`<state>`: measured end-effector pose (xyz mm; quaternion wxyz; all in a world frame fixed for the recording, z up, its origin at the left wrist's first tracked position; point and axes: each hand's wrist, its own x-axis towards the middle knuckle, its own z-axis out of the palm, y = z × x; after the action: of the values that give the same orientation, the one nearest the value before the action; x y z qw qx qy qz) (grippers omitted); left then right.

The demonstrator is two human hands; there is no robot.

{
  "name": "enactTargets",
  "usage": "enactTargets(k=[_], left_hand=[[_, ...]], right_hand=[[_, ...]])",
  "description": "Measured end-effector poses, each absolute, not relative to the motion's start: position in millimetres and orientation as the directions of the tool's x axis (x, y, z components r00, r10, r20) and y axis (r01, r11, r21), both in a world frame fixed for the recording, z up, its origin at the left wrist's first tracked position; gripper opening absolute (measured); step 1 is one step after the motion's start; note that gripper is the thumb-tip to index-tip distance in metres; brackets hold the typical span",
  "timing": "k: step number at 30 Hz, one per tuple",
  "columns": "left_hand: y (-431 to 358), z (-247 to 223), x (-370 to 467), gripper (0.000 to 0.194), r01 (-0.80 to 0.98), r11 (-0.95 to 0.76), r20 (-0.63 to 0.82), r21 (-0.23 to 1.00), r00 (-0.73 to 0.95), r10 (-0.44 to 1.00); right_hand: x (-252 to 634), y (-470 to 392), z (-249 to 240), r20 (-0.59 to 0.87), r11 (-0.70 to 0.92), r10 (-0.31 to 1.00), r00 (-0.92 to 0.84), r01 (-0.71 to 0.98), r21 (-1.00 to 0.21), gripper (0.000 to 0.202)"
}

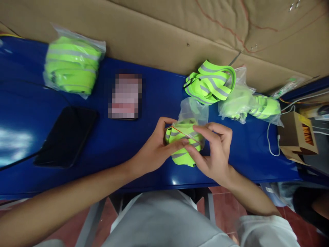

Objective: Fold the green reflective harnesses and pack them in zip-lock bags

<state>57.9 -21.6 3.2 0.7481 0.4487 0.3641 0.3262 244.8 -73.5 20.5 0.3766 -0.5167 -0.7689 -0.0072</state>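
A bundle of neon-yellow reflective strap [183,154] is partly inside a clear plastic bag [194,109] near the table's front edge. My left hand [164,145] wraps its left side, thumb across the top. On the right, my right hand [214,147] pinches the bag's edge with thumb and index finger, where a thin red line runs across the bundle. Just behind lies a loose coil of the same yellow strap [210,82], outside any bag. The fingertips under the bundle are hidden.
Bagged yellow straps lie at the back left [73,65] and back right [239,101]. A phone [125,97] and a black tablet-like object [66,137] are on the blue table [151,109]. An open cardboard box [295,133] and white cables stand at the right. Part of another person shows at lower right.
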Motion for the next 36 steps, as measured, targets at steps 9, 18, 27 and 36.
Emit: enactTargets(k=[9, 18, 27, 36], left_hand=[[-13, -2, 55, 0.052, -0.24, 0.328, -0.208, 0.914, 0.416, 0.885], [-1, 0, 49, 0.047, -0.232, 0.474, -0.288, 0.849, 0.549, 0.785], [14, -2, 39, 0.017, 0.09, -0.056, 0.003, 0.994, 0.499, 0.866], [6, -2, 39, 0.008, 0.335, -0.277, 0.152, 0.9, 0.353, 0.923]], right_hand=[[246, -69, 12, 0.547, 0.582, 0.713, -0.439, 0.805, -0.113, 0.063], [246, -66, 6, 0.547, 0.635, 0.634, -0.547, 0.772, 0.036, 0.045], [265, -58, 3, 0.6, 0.671, 0.666, -0.444, 0.707, -0.222, 0.043], [262, -66, 16, 0.563, 0.545, 0.701, -0.438, 0.838, -0.028, 0.043]])
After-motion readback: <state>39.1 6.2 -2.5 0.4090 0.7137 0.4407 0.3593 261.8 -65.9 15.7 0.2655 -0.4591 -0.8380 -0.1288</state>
